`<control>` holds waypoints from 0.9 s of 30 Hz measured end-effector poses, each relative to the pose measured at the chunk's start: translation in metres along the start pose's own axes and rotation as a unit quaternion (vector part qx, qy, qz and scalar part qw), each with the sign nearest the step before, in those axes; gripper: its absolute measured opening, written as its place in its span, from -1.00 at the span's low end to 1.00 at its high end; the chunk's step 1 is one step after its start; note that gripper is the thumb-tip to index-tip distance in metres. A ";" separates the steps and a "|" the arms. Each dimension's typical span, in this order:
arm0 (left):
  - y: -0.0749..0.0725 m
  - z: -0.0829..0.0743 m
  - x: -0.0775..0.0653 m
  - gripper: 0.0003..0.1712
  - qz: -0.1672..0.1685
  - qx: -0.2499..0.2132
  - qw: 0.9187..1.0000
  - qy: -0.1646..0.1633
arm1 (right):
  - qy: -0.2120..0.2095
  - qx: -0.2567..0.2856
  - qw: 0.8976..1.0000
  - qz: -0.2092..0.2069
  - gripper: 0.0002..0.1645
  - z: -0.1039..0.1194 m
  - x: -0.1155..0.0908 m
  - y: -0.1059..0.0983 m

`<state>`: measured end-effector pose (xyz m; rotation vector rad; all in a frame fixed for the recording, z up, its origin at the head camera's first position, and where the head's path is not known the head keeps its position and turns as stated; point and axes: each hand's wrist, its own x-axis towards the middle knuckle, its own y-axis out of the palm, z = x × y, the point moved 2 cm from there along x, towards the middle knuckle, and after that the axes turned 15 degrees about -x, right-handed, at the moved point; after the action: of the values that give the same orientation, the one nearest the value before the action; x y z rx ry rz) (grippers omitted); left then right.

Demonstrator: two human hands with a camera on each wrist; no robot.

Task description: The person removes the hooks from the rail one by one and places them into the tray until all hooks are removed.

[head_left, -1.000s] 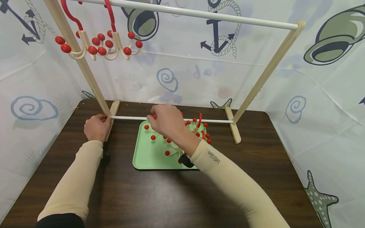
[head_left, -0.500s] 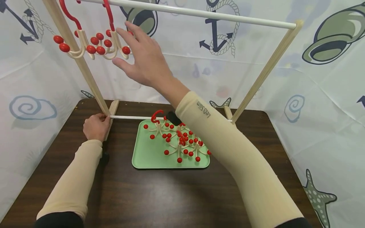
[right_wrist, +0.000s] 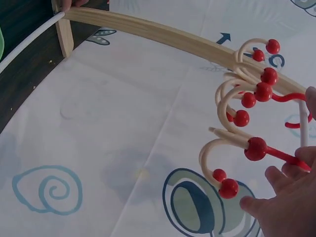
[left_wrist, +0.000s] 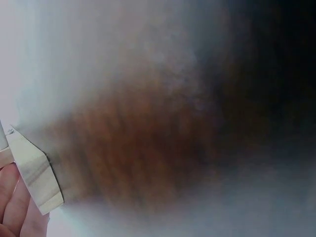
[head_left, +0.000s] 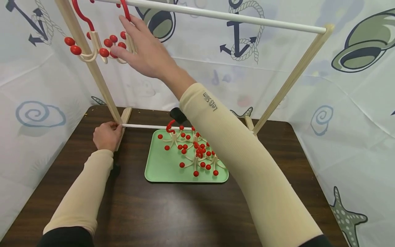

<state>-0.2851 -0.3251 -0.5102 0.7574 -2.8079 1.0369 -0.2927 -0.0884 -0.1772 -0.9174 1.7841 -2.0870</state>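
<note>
Two beige multi-armed hangers with red ball tips hang by red hooks from the upper white rod. My right hand is raised beside the inner hanger with fingers spread, partly covering it. In the right wrist view the fingers of the right hand lie close to its red hook; whether they touch is unclear. The outer hanger hangs nearer the left post. Low on the left, my left hand grips the frame's base by the wooden foot.
A green tray on the dark wooden table carries several more hangers. Behind it runs a lower white rod. The right post leans outward, and patterned cloth surrounds the table.
My right hand has risen from over the tray to the hanging inner hanger, then moved slightly further left along it. The left hand stays at the frame's base.
</note>
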 end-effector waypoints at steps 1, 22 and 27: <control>0.000 0.001 0.001 -0.55 0.000 0.000 1.000 -0.001 | 0.001 0.011 1.000 0.000 -0.04 0.000 0.000 -0.001; -0.001 0.003 0.001 -0.58 -0.009 -0.008 1.000 0.015 | 0.097 0.201 0.931 -0.289 -0.73 -0.055 -0.029 -0.028; 0.001 0.002 0.001 -0.58 -0.003 -0.007 1.000 0.010 | 0.067 0.187 0.913 -0.356 -0.77 -0.074 -0.045 -0.024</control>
<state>-0.2861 -0.3266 -0.5119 0.7486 -2.7921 1.0165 -0.2975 0.0017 -0.1715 -1.4822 1.0963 -2.8467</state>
